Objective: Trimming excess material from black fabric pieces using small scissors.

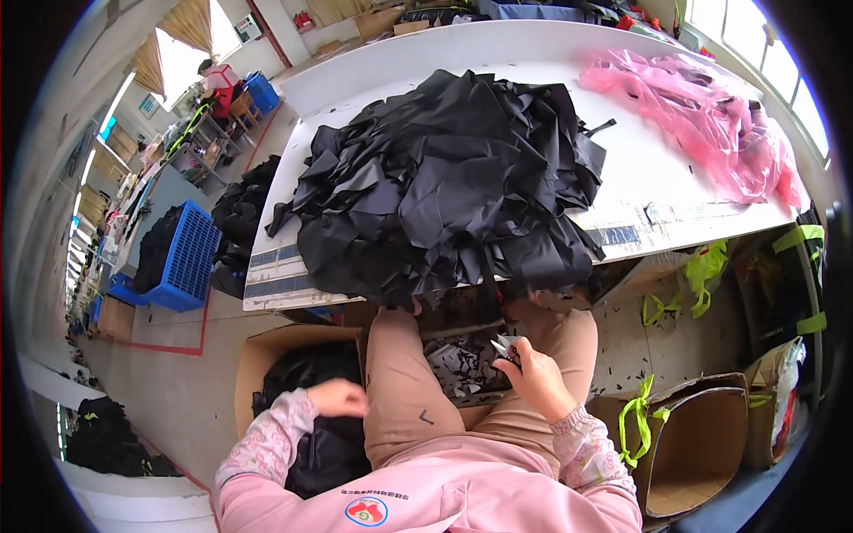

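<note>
Though I cannot tell if the left hand [338,398] is empty, the right hand [538,377] holds snips [504,347], black fabric [453,191] beyond both

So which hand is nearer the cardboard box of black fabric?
Left. Your left hand is at the right side of the box; your right hand, holding snips, is above your right thigh.

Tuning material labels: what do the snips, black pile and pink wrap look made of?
Snips: likely metal blades, shiny grey; handles mostly hidden by the right hand.
Black pile: probably thin synthetic fabric, dull sheen, crisp creases; any coating is unclear.
Pink wrap: likely plastic film, glossy, crinkled and see-through.
</note>
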{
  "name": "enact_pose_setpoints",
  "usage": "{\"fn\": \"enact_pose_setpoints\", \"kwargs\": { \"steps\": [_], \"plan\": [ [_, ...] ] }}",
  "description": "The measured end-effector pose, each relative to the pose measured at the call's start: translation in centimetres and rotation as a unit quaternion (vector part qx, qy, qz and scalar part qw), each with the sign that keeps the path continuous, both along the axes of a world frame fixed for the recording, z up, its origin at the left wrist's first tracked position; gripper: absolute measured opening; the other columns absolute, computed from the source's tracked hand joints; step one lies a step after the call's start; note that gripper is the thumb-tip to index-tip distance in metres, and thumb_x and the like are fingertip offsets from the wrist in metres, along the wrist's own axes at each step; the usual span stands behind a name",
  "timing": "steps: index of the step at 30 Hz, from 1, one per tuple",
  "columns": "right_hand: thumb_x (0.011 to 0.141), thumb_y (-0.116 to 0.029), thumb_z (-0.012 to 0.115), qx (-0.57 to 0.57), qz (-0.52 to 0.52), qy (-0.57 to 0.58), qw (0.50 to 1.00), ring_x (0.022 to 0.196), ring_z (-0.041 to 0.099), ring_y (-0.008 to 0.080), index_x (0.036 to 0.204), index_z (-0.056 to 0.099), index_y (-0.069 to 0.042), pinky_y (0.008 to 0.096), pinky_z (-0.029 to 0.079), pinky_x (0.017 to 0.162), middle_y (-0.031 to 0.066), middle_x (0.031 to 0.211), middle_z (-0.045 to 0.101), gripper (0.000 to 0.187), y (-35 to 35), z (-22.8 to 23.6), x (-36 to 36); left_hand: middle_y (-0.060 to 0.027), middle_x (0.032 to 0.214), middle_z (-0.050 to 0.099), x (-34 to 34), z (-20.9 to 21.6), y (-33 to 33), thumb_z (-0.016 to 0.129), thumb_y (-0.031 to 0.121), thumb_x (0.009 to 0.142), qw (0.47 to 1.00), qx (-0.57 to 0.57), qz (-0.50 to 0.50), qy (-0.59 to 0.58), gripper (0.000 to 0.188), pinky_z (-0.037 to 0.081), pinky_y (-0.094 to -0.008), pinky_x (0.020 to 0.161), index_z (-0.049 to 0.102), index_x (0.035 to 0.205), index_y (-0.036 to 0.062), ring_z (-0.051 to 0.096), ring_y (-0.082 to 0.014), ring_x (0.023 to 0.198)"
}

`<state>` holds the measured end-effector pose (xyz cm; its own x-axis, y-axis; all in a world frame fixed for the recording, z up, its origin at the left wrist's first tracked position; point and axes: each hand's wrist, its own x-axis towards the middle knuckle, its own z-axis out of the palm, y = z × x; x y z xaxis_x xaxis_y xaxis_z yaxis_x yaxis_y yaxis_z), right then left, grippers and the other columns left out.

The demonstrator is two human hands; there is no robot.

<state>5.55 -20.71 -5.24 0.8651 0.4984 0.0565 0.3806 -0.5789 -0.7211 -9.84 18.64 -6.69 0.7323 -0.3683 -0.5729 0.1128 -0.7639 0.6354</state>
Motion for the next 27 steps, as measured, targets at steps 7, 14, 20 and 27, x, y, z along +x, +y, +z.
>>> {"fn": "enact_pose_setpoints", "kwargs": {
  "steps": [7, 14, 20, 27],
  "plan": [
    [0.085, -0.032, 0.069, 0.053, 0.068, 0.041, 0.995, 0.067, 0.064, 0.0382, 0.096, 0.051, -0.004, 0.0446, 0.049, 0.058, 0.0174, 0.071, 0.064, 0.035, 2.8, 0.8, -1.3, -0.0030, 0.078, 0.060, 19.6, 7.5, -6.9, 0.064, 0.024, 0.092, 0.792, -0.345, 0.470, -0.179, 0.029, 0.038, -0.0200, 0.043, 0.057, 0.109, 0.0022, 0.049, -0.0052, 0.049],
    [0.091, -0.021, 0.062, 0.189, -0.017, 0.145, 0.971, 0.053, 0.055, 0.0195, 0.098, 0.058, -0.004, 0.0319, 0.044, 0.049, 0.0088, 0.067, 0.061, 0.019, 0.3, -0.5, -1.2, -0.0027, 0.078, 0.056, 19.7, 8.2, -13.0, 0.073, 0.008, 0.081, 0.800, -0.242, 0.317, -0.448, 0.017, 0.040, -0.0218, 0.056, 0.057, 0.074, 0.0040, 0.050, -0.0095, 0.061],
    [0.095, -0.016, 0.057, 0.479, -0.111, 0.378, 0.784, 0.046, 0.041, 0.0006, 0.123, 0.052, -0.007, 0.0183, 0.033, 0.038, 0.0014, 0.081, 0.064, 0.029, 1.8, 2.8, 1.2, -0.0123, 0.098, 0.059, 11.3, 7.1, -18.3, 0.073, 0.005, 0.075, 0.866, -0.157, 0.120, -0.459, 0.012, 0.049, -0.0368, 0.075, 0.064, 0.083, 0.0047, 0.060, -0.0292, 0.087],
    [0.088, -0.001, 0.062, 0.490, -0.034, 0.432, 0.757, 0.051, 0.046, 0.0020, 0.117, 0.056, -0.004, 0.0176, 0.033, 0.041, -0.0017, 0.083, 0.062, 0.029, 2.9, 1.3, -0.6, -0.0114, 0.113, 0.062, 7.3, 0.0, -18.0, 0.072, 0.008, 0.075, 0.886, -0.171, -0.015, -0.430, 0.036, 0.047, -0.0417, 0.088, 0.063, 0.109, 0.0088, 0.059, -0.0312, 0.103]
  ]
}}
